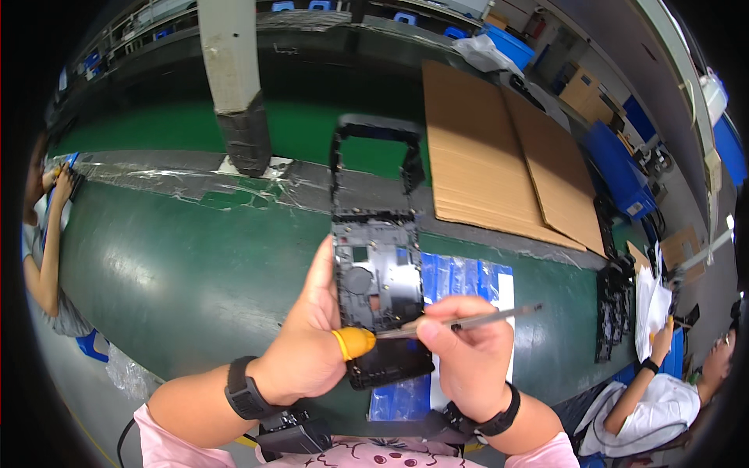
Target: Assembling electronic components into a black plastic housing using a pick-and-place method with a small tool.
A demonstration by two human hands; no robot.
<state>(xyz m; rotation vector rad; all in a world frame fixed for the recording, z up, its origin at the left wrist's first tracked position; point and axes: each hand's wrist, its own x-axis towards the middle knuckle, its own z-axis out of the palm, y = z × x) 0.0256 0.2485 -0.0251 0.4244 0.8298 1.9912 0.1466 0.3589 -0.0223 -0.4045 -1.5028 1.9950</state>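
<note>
From the head view, I observe the black plastic device housing [394, 277] held above the green worktable [195, 273], its open rectangular frame pointing away from the wearer. The left hand [304, 343] is partly closed, gripping the housing's left edge; a yellow finger cot [355, 343] covers its thumb. The right hand [472, 359] pinches a slender metal tool [499, 316], its inner end just beside the cot. I cannot tell whether the tool touches the housing.

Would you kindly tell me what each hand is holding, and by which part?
The left hand holds the black frame by its lower left side; the right hand grips a slim metal tool around its middle.
</note>
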